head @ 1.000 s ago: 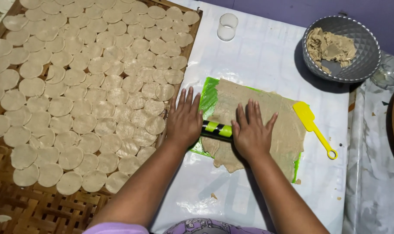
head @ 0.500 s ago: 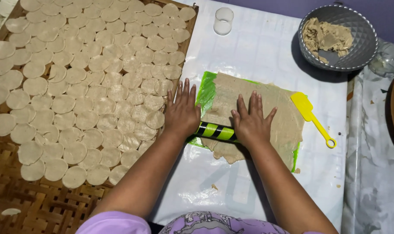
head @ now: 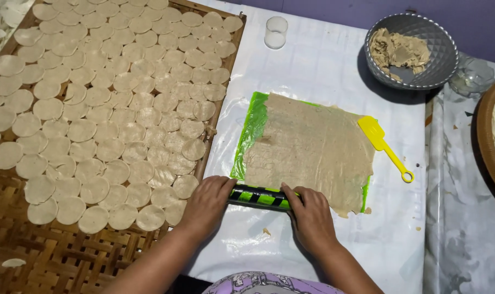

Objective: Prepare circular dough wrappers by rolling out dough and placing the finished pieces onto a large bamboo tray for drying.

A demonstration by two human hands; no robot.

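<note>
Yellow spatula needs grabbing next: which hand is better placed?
Right hand, probably. It rests on the roller's end nearer the yellow spatula, which lies at the dough sheet's right edge. The left hand would have to cross over.

A white plastic sheet [head: 334, 65] with a faint square pattern covers the counter, creased and slightly glossy under soft, even light from above. To the right, a second covering with a grey marbled print [head: 465, 218] overlaps it, wrinkled along the seam. Along the top edge runs a plain purple wall [head: 323, 8], darker towards the right corner. On the left, a large woven bamboo tray [head: 56, 261] lies flat, its brown lattice showing at the near end. The curved rim of another woven tray [head: 484, 136] juts in at the right edge.
</note>
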